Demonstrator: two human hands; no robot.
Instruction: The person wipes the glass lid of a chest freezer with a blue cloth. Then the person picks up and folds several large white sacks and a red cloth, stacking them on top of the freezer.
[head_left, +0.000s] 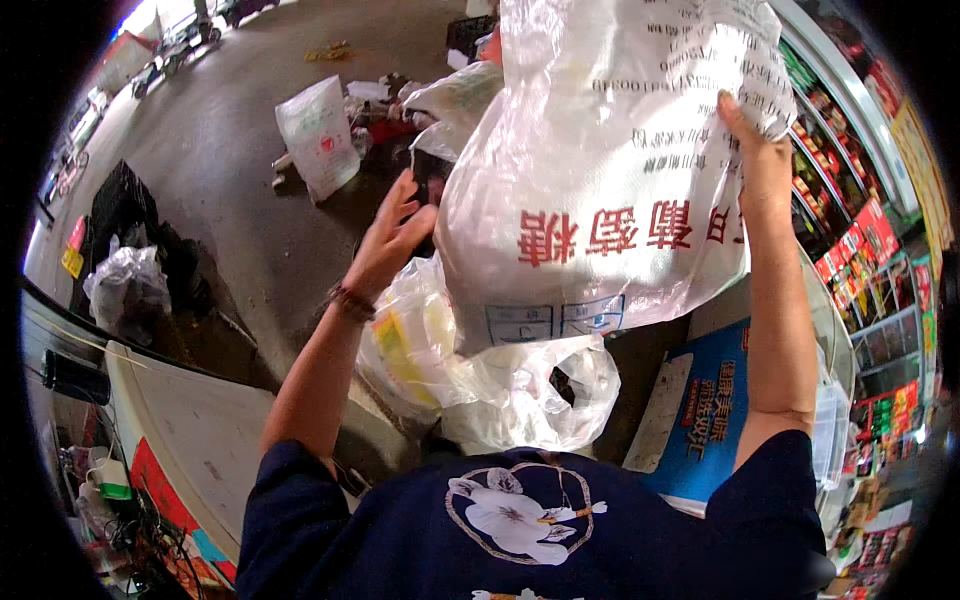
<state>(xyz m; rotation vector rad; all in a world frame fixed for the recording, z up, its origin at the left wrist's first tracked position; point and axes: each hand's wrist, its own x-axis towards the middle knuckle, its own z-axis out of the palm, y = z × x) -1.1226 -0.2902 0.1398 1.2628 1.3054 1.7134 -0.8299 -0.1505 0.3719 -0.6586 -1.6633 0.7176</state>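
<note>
A large white woven plastic sack with printed writing fills the upper middle of the head view, tilted in front of me. My right hand grips its right side, with the thumb lying on the printed face and the other fingers hidden behind. Just off the sack's left edge, my left hand has its fingers apart and holds nothing; whether a fingertip touches the sack I cannot tell. Below the sack, against my body, are a clear plastic bag and a white bag with a yellow print.
On the floor ahead stands a smaller white sack beside a heap of litter. A blue printed carton lies at my right, near shelves of packaged goods. To the left are a grey plastic bag and a white counter.
</note>
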